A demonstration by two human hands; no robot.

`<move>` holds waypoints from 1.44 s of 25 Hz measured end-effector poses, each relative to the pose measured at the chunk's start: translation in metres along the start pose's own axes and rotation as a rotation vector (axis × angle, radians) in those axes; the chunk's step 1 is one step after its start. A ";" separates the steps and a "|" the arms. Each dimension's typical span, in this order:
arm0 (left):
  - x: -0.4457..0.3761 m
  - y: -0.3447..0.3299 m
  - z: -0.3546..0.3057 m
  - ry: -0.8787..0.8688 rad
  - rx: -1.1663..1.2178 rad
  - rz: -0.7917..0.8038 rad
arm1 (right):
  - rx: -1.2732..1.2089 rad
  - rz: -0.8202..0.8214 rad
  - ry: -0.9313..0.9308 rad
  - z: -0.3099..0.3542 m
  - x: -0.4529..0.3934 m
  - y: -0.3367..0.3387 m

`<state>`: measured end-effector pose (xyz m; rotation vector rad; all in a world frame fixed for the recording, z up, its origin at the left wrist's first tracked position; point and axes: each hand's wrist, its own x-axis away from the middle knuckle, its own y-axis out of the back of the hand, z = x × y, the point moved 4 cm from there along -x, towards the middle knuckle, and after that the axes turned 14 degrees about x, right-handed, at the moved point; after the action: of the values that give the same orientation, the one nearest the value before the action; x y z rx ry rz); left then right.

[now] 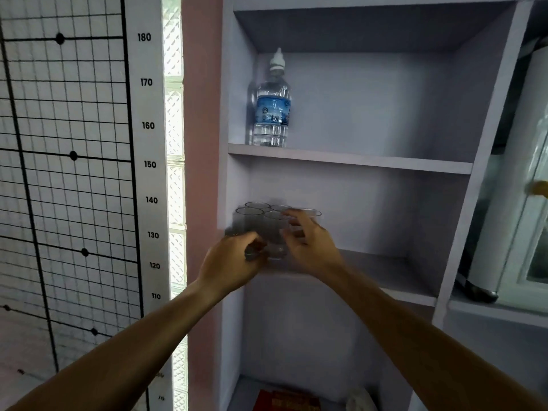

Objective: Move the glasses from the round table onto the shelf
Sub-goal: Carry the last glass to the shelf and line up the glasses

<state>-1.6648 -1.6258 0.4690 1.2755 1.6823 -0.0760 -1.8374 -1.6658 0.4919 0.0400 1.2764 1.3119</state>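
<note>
several glasses (261, 223) stand clustered on the middle shelf (394, 277); left hand (234, 259) grips one glass's base, right hand (308, 244) hovers open-fingered; round table unseen, remainder unknowable.

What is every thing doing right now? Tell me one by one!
Glasses: upright, bunched together on the middle shelf, left side.
Left hand: curled at the front glasses; grip blurred.
Right hand: fingers spread on the glasses, open.
Bottle: upright, capped, holding water, on the upper shelf.
Shelf: open-fronted, right part bare.
</note>
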 end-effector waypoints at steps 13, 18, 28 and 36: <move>-0.014 -0.028 -0.026 0.037 0.102 0.059 | 0.097 -0.055 -0.052 -0.008 0.016 0.030; -0.022 -0.065 -0.049 -0.012 0.130 0.123 | 0.138 -0.081 -0.127 -0.036 0.031 0.060; -0.034 -0.094 -0.057 -0.055 0.127 0.146 | 0.094 -0.108 -0.267 -0.064 0.039 0.081; -0.033 -0.094 -0.058 -0.063 0.124 0.151 | 0.107 -0.130 -0.299 -0.071 0.026 0.076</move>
<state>-1.7753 -1.6581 0.4781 1.4744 1.5421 -0.1308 -1.9445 -1.6641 0.4965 0.2168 1.0735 1.0800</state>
